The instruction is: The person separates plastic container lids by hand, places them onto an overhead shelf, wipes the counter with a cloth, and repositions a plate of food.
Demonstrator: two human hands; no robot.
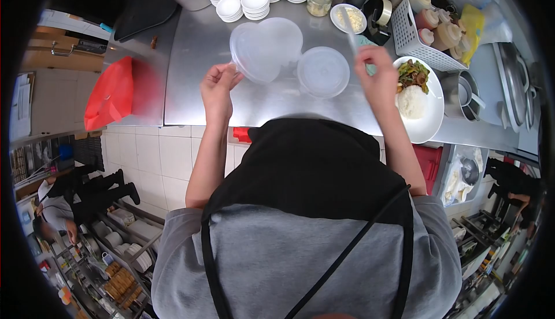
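My left hand (219, 91) is closed in a pinch on the edge of a translucent round plastic lid (244, 44). This lid is tilted and overlaps another translucent round piece (284, 41) behind it. To their right, a round translucent container (324, 71) sits on the steel counter. My right hand (377, 76) is closed around a slim pale utensil (350, 29), whose far end reaches over a small white dish (356, 23) of pale chopped food. Motion blur hides the utensil's exact kind. Beside my right wrist is a white plate (430, 119) with rice (411, 103) and a stir-fry (414, 76).
Stacks of small white dishes (255, 2) line the back, near a glass jar (319, 2). A white basket of squeeze bottles (415, 36) and a metal pot (462, 93) stand right. A red bag (113, 96) lies left. Another person (63, 203) works at far left.
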